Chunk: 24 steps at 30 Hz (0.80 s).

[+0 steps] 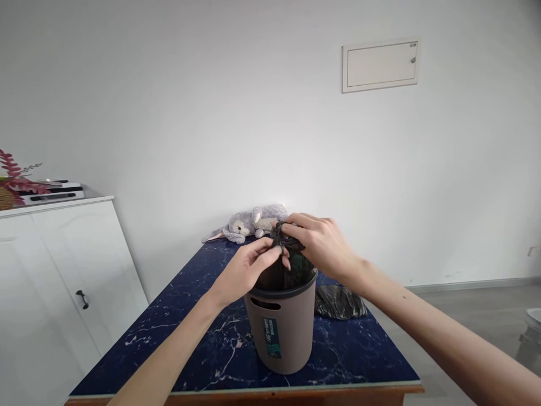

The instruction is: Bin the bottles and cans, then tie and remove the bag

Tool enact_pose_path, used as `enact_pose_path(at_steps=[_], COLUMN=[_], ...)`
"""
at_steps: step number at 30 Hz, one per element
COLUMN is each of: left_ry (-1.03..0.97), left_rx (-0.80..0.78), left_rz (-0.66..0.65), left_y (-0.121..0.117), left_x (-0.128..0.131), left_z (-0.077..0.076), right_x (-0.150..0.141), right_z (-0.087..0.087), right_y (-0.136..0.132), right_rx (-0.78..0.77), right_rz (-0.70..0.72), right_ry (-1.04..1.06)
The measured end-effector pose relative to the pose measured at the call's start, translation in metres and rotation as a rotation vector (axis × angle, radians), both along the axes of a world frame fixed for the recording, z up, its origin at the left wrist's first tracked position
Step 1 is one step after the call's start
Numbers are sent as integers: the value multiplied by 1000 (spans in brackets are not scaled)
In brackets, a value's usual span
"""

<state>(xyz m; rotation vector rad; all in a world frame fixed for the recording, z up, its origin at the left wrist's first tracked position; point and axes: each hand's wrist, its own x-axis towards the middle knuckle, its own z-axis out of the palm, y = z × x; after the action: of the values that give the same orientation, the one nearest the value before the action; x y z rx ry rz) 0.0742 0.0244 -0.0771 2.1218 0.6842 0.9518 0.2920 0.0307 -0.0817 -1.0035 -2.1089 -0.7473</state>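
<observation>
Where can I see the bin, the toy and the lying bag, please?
Bin point(296, 330): head view, on the front of its outer wall.
Toy point(245, 219): head view, on its head.
Lying bag point(340, 302): head view, on the middle of its upper surface.

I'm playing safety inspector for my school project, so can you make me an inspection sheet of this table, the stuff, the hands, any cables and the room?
Surface: dark blue, marble-patterned tabletop with pale veins.
Job's things: upright brownish-grey bin with a dark rim; black bag partly inside, its upper part gathered between the hands.
Clutter: grey plush toy lying at the far end; crumpled black plastic right of the bin.
Hands: left hand and right hand both pinch the bag above the bin.
Cables: nothing seen.
Surroundings: pale wall with a closed panel; white cabinet at left.
</observation>
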Motion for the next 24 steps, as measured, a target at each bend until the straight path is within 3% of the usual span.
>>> enact_pose_path(at_steps=[5, 12, 20, 24], left_ry=[-267, -475, -341, -384], left_rx=[-295, -369, -222, -378], left_rz=[73, 95, 264, 196], left_y=[12, 38, 49, 47], left_x=[-3, -5, -16, -22], left_z=[-6, -15, -18, -13], right_x=[-22, -31, -6, 13], right_z=[-11, -12, -23, -35], right_y=[6, 6, -3, -6], right_rx=[126, 40, -28, -95], right_rz=[7, 81, 188, 268], right_ry=[-24, 13, -168, -96])
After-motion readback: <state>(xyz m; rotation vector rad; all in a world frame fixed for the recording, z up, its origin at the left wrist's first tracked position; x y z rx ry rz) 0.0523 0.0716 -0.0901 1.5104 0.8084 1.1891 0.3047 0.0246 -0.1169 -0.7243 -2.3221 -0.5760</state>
